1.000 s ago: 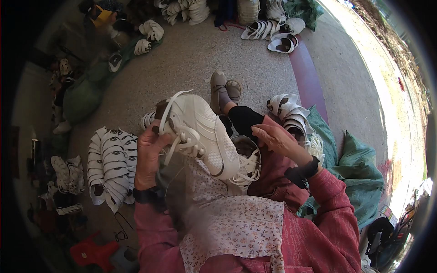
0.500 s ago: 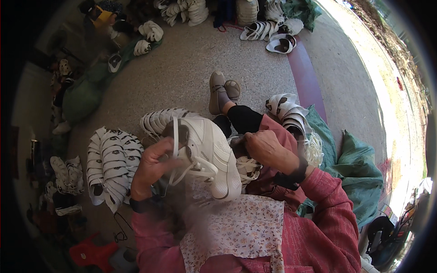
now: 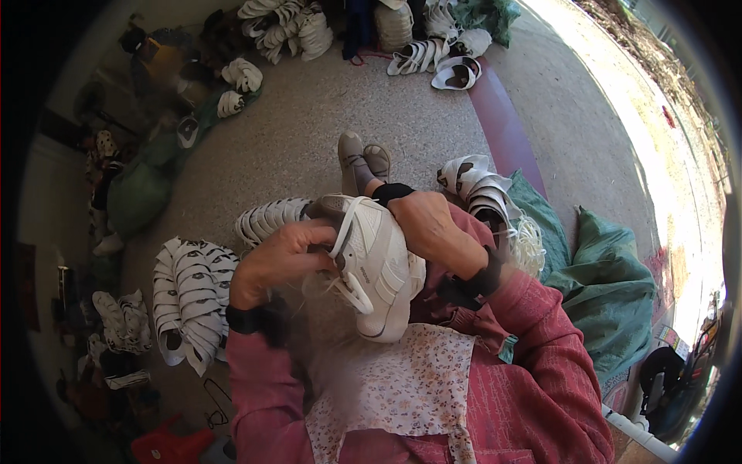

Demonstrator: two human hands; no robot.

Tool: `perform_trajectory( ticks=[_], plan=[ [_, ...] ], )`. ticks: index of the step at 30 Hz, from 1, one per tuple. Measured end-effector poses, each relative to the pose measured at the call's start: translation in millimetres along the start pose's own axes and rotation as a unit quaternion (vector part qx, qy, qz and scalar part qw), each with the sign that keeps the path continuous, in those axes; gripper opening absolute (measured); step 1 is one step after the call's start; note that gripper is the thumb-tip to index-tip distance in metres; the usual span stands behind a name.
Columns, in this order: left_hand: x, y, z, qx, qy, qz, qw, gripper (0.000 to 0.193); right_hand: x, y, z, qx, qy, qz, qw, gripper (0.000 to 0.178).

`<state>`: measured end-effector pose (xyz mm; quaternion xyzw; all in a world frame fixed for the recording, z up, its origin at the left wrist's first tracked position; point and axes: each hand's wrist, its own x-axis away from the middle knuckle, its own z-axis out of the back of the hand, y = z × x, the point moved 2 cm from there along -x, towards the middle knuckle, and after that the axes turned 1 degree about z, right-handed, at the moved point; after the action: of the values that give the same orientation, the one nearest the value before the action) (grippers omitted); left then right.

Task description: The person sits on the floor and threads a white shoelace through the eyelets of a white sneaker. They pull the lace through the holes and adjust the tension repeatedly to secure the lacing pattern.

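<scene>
A white shoe upper [image 3: 380,267] with a cream sole-like edge is held up in front of my lap, its toe pointing down toward me. A white lace [image 3: 354,295] loops along its front and past its opening. My left hand [image 3: 282,259] is closed on the upper at the opening, fingers curled in beside the lace. Against the other side, near the top, my right hand [image 3: 433,230] is curled closed; its fingertips are hidden, so what they pinch cannot be made out. A flowered apron [image 3: 406,367] lies over my lap beneath the shoe.
Stacked white uppers [image 3: 193,294] stand at my left, with another row [image 3: 270,220] ahead. More uppers [image 3: 481,189] and a bundle of white laces [image 3: 529,246] sit right, by green sacks [image 3: 607,286]. A red stool [image 3: 171,442] is lower left. Other people [image 3: 158,62] are far left.
My right hand has moved left, from apart from the shoe to against its side. My left hand has moved further in at the opening. The shoe has turned more upright.
</scene>
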<state>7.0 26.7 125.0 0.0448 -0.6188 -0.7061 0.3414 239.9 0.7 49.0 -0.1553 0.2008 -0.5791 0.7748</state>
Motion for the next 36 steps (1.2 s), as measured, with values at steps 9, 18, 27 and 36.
perform_trajectory(
  ticks=[9,18,27,36],
  plan=[
    [-11.2,-12.6,-11.9,-0.025,-0.02,0.115,0.993,0.033,-26.6,15.7,-46.0,-0.072,-0.071,0.084,0.991,0.018],
    [11.1,62.3,9.3,-0.126,-0.035,-0.012,0.991,0.034,-18.1,13.7,-3.0,-0.175,-0.174,0.058,0.967,0.025],
    [-57.2,-47.0,-36.5,-0.168,-0.069,0.087,0.979,0.032,14.8,58.6,-22.2,-0.411,-0.22,-0.104,0.879,0.026],
    [-89.1,-63.9,-41.3,-0.195,-0.015,0.101,0.975,0.045,21.7,57.5,-52.0,-0.524,-0.157,-0.111,0.83,0.068]
  ],
)
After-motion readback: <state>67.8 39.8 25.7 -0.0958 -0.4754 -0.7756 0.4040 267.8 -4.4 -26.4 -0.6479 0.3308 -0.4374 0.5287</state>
